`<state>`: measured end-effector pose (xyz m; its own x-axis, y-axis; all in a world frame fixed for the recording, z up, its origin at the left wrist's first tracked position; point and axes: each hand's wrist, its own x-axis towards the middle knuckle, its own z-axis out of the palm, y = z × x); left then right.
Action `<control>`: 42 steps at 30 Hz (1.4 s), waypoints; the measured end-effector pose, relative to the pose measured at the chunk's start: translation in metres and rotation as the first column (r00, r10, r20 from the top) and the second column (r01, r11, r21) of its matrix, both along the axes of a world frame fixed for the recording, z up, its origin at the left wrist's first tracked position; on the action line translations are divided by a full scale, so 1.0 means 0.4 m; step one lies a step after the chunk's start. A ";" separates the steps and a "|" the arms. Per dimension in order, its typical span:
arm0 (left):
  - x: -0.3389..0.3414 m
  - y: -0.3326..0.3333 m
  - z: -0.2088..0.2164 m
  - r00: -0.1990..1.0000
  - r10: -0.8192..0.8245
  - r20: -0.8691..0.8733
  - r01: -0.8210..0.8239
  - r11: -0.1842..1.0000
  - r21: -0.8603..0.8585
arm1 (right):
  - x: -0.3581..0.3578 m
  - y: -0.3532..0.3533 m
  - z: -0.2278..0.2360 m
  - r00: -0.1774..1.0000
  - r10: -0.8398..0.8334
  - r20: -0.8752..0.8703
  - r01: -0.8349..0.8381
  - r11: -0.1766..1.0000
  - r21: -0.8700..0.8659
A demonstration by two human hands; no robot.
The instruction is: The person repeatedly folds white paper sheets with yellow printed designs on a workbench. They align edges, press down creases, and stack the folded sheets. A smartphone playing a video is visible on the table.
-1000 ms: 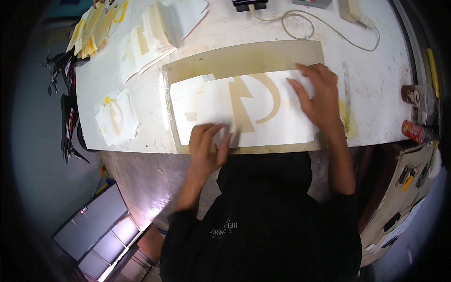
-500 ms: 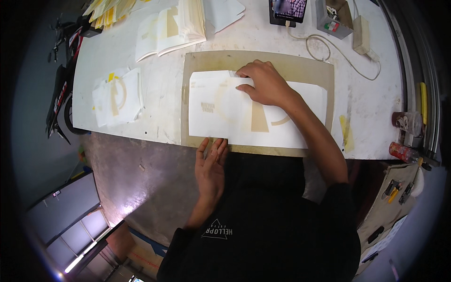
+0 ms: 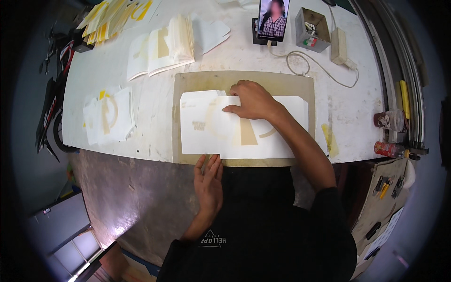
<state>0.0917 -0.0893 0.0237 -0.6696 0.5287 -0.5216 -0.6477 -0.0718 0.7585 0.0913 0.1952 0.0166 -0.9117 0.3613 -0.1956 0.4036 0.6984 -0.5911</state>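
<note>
A white paper sheet with pale brown print lies flat before me. Its far left corner is cut at a slant, and its near edge has a small step. My right hand reaches over it from the right and grips its far edge, thumb on top and fingertips hidden behind. At the near edge my left hand has its fingers stretched out, palm turned up, with the fingertips touching the paper by the step. Whether they go underneath is hidden. Under the sheet is a grey-beige board.
Similar printed papers are piled at the left of the white table. Behind stand a thick paper stack and yellow-marked sheets. A phone, grey metal box, power strip and red bottle lie farther right.
My view has shifted, so the table appears lower and farther left. The right thumb has come slightly nearer over the sheet; the left hand stays at its near edge.
</note>
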 end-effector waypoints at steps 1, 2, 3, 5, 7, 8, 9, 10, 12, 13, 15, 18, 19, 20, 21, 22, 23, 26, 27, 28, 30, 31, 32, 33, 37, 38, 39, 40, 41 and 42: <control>-0.003 -0.001 0.001 1.000 0.009 0.003 -0.009 1.000 -0.027 | 0.011 0.008 0.002 0.999 -0.037 -0.012 0.038 0.998 0.050; -0.009 -0.007 0.001 1.000 0.021 0.007 -0.020 0.998 -0.052 | 0.030 0.020 0.004 0.997 -0.072 -0.025 0.074 0.992 0.102; -0.016 -0.016 0.002 0.999 0.035 0.011 -0.034 0.996 -0.081 | 0.054 0.032 0.003 0.994 -0.102 -0.038 0.107 0.983 0.150; -0.052 -0.060 -0.042 0.932 -0.038 -0.360 -0.042 0.977 -0.211 | 0.152 0.047 -0.009 0.920 -0.272 -0.283 0.349 0.897 0.272; -0.112 -0.078 -0.049 0.764 -0.160 -0.624 -0.106 0.924 -0.367 | 0.256 0.041 0.040 0.794 -0.558 -0.240 0.584 0.810 0.050; -0.148 -0.061 -0.037 0.678 -0.248 -0.692 -0.139 0.881 -0.453 | 0.322 0.042 0.021 0.717 -0.655 -0.237 0.673 0.740 -0.009; -0.189 -0.033 -0.031 0.639 -0.283 -0.716 -0.133 0.875 -0.465 | 0.389 0.045 -0.009 0.662 -0.725 -0.190 0.724 0.684 -0.086; -0.220 -0.008 -0.031 0.600 -0.318 -0.734 -0.122 0.870 -0.477 | 0.451 0.039 -0.015 0.607 -0.783 -0.136 0.753 0.621 -0.215; -0.269 0.019 -0.044 0.658 -0.377 -0.652 -0.040 0.847 -0.530 | 0.553 0.019 -0.017 0.483 -0.876 -0.009 0.777 0.434 -0.456; -0.283 0.029 -0.047 0.677 -0.409 -0.612 0.000 0.832 -0.555 | 0.586 0.001 -0.012 0.480 -0.877 0.040 0.758 0.391 -0.523; -0.299 0.041 -0.045 0.649 -0.465 -0.602 -0.001 0.791 -0.612 | 0.633 -0.035 0.005 0.475 -0.870 0.131 0.705 0.287 -0.648; -0.329 0.055 -0.040 0.664 -0.496 -0.560 0.022 0.762 -0.648 | 0.647 -0.073 -0.002 0.491 -0.866 0.090 0.706 0.336 -0.623; -0.337 0.065 -0.030 0.686 -0.500 -0.528 0.044 0.754 -0.656 | 0.643 -0.076 0.013 0.498 -0.862 0.095 0.700 0.335 -0.631; -0.349 0.069 -0.025 0.709 -0.498 -0.500 0.061 0.749 -0.660 | 0.634 -0.076 0.028 0.494 -0.866 0.071 0.693 0.343 -0.634; -0.369 0.060 -0.042 0.709 -0.498 -0.500 0.080 0.761 -0.644 | 0.626 -0.076 0.042 0.491 -0.870 0.048 0.686 0.352 -0.637; -0.372 0.062 -0.044 0.703 -0.501 -0.504 0.070 0.754 -0.653 | 0.624 -0.073 0.047 0.488 -0.872 0.024 0.677 0.362 -0.640; -0.374 0.065 -0.046 0.699 -0.504 -0.508 0.060 0.749 -0.660 | 0.626 -0.066 0.043 0.552 -0.833 0.039 0.727 0.458 -0.512; -0.343 0.090 -0.046 0.402 -0.552 -0.731 -0.141 0.751 -0.645 | 0.624 -0.028 0.044 0.664 -0.721 0.199 0.744 0.610 -0.271; -0.315 0.097 -0.049 0.231 -0.568 -0.790 -0.225 0.759 -0.611 | 0.618 -0.012 0.059 0.663 -0.688 0.295 0.747 0.584 -0.317; -0.291 0.108 -0.046 0.137 -0.599 -0.789 -0.186 0.767 -0.615 | 0.614 0.000 0.064 0.660 -0.644 0.387 0.751 0.553 -0.361; -0.241 0.150 -0.026 -0.063 -0.634 -0.771 -0.102 0.773 -0.627 | 0.621 0.014 0.041 0.654 -0.647 0.392 0.756 0.544 -0.363; -0.213 0.171 -0.011 0.038 -0.686 -0.727 -0.007 0.727 -0.687 | 0.623 0.017 0.032 0.651 -0.648 0.395 0.759 0.541 -0.362; -0.203 0.180 -0.010 0.049 -0.712 -0.700 0.026 0.702 -0.712 | 0.624 0.021 0.028 0.650 -0.645 0.400 0.759 0.536 -0.369; -0.196 0.186 -0.010 0.060 -0.738 -0.672 0.058 0.675 -0.736 | 0.624 0.023 0.025 0.650 -0.643 0.406 0.759 0.531 -0.376; -0.188 0.198 -0.018 0.051 -0.749 -0.661 0.073 0.663 -0.745 | 0.625 0.023 0.014 0.655 -0.639 0.403 0.755 0.533 -0.382; -0.188 0.200 -0.020 0.048 -0.746 -0.664 0.068 0.666 -0.743 | 0.623 0.024 0.017 0.653 -0.638 0.409 0.757 0.532 -0.379; -0.188 0.202 -0.020 0.045 -0.754 -0.655 0.067 0.657 -0.751 | 0.619 0.026 0.023 0.650 -0.636 0.415 0.759 0.531 -0.376; -0.188 0.203 -0.020 0.042 -0.762 -0.646 0.065 0.648 -0.759 | 0.616 0.027 0.026 0.648 -0.635 0.420 0.762 0.530 -0.373; -0.189 0.205 -0.020 0.039 -0.768 -0.639 0.063 0.640 -0.766 | 0.614 0.028 0.026 0.646 -0.635 0.424 0.763 0.536 -0.360; -0.190 0.206 -0.021 0.036 -0.768 -0.639 0.064 0.640 -0.766 | 0.613 0.029 0.026 0.644 -0.634 0.428 0.765 0.543 -0.347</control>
<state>0.0159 -0.0071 0.0152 -0.5105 0.8598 -0.0146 0.7287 0.4416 0.5234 0.3365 0.2068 0.0271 -0.3079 0.6668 -0.6787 0.8015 -0.2026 -0.5626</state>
